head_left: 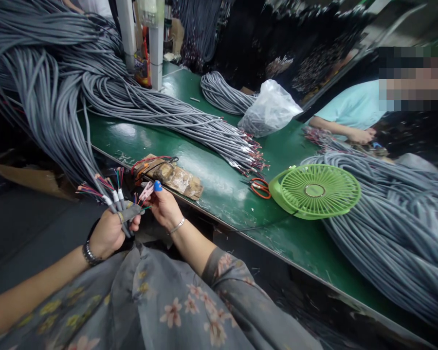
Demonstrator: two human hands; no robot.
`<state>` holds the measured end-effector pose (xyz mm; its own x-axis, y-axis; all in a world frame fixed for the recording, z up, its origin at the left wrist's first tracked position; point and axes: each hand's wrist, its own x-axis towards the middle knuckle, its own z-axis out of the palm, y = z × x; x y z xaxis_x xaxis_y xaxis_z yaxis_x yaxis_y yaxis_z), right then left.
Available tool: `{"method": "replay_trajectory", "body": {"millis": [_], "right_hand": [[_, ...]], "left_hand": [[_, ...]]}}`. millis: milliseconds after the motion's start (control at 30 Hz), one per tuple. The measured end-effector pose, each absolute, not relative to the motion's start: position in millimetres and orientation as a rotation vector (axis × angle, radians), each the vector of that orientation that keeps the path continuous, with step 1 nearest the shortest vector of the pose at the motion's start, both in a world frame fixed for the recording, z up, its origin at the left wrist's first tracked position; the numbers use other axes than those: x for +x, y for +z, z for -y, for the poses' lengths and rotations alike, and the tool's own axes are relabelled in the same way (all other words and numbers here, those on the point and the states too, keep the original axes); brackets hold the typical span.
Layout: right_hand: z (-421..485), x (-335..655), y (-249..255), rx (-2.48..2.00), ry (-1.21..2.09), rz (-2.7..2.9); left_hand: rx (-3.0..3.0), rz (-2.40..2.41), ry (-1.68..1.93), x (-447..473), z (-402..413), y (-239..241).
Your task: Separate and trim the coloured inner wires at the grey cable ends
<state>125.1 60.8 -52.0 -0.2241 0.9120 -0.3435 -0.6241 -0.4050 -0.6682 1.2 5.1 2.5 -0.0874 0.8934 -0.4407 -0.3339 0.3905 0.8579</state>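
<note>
My left hand [111, 232] is closed around several grey cables [121, 198], whose stripped ends point up and fan out into thin coloured wires [101, 183]. Grey tape or a cover wraps one of its fingers. Close beside it, my right hand [164, 209] pinches a small pale-pink clip-like piece [146, 192] next to the wire ends; its exact kind is unclear. A blue cap [157, 185] covers the right thumb. Behind the hands, a worn wooden block [182, 182] wrapped in clear film lies at the table edge, with red and black wires on it.
Grey cable bundles [160, 108] cross the green table [211, 167] and hang off its left side. A green fan [316, 191], orange-handled scissors [260, 188] and a plastic bag [270, 109] lie further right. Across the table, a person in light blue [354, 104] handles wires.
</note>
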Motion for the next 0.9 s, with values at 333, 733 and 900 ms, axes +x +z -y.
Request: {"method": "replay_trajectory", "body": {"millis": [333, 733, 900], "right_hand": [[-56.6, 129.1, -51.3, -0.873, 1.939, 0.437], [-50.6, 127.9, -62.7, -0.961, 1.524, 0.732], [-55.0, 123.9, -61.8, -0.888, 1.741, 0.653]], "left_hand": [[0.624, -1.249, 1.112, -5.2, 4.3, 0.0], [0.578, -1.249, 1.177, -7.2, -0.3, -1.3], [0.599, -1.26, 1.143, -5.6, -1.9, -2.7]]}}
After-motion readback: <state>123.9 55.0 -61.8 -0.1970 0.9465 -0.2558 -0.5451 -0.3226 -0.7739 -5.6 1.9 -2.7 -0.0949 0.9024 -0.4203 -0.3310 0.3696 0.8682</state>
